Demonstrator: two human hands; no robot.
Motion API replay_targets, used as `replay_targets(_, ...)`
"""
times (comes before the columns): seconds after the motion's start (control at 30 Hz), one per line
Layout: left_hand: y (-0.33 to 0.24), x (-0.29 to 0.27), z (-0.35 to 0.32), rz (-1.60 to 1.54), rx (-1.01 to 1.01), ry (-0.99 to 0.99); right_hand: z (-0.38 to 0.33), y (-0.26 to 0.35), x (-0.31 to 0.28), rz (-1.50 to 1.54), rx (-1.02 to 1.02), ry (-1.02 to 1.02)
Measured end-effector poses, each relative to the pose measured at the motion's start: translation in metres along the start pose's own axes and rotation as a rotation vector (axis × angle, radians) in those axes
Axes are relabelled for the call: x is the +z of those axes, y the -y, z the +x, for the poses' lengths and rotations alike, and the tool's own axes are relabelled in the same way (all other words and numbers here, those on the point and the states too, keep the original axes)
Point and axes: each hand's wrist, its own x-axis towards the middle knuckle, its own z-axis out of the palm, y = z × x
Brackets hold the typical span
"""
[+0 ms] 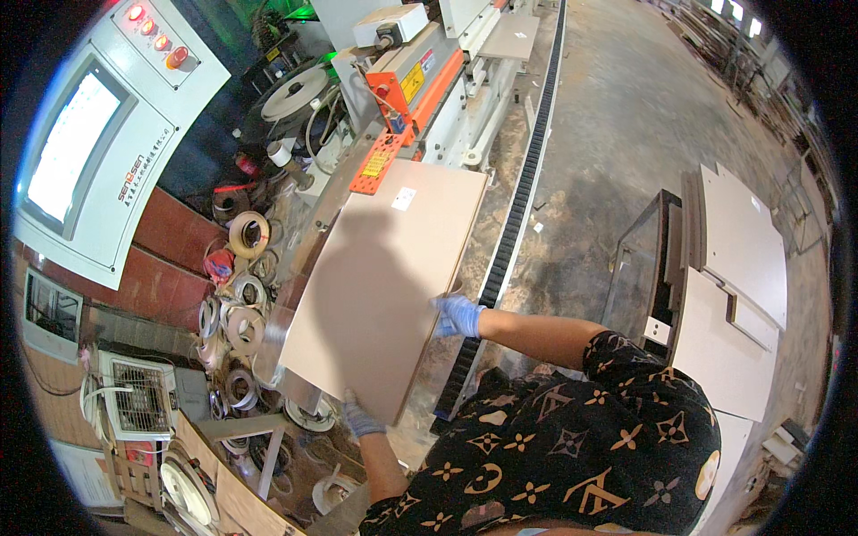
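Note:
A flat beige board (384,295) with a small white label (404,198) lies in front of me, its far end at the orange guard (375,163) of a machine. My left hand (361,417), in a light blue glove, is closed on the board's near edge, thumb on the top face and fingers hidden below. Also gloved, my right hand (458,316) grips the board's right edge, with some fingertips out of sight. A shadow falls over the middle of the board.
A black roller track (521,198) runs along the right. Beyond it stand stacked panels (746,241). Rolls of edging tape (248,234) crowd the left floor, below a control cabinet (121,134) with a lit screen. A caged fan heater (138,397) is lower left.

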Motion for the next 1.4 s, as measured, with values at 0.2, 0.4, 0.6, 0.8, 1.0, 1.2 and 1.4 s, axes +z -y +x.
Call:
replay_targets(0.2,0.013,0.008,0.021,-0.069,-0.047,0.104,0.011,0.017,-0.005,0.141,0.018,-0.066)
replay_targets(0.4,0.018,0.044,0.042,0.055,-0.139,0.005,0.004,0.054,-0.01,-0.022,-0.038,-0.303)
replay_targets(0.6,0.007,0.106,0.094,0.172,-0.162,0.067,0.03,0.113,-0.016,0.009,-0.138,-0.344)
replay_targets(0.8,0.021,0.145,0.168,0.204,-0.169,0.228,-0.035,0.124,-0.087,0.222,-0.605,-0.284)
replay_targets(1.0,0.009,0.196,0.139,0.159,-0.201,0.065,-0.24,0.112,-0.292,0.772,-0.857,-0.949)
replay_targets(1.2,0.02,0.196,0.06,0.186,0.021,0.05,-0.339,0.107,-0.434,1.146,-1.02,-1.243)
replay_targets(1.4,0.039,0.217,0.008,0.189,-0.005,0.153,-0.341,0.108,-0.425,1.077,-1.012,-1.32)
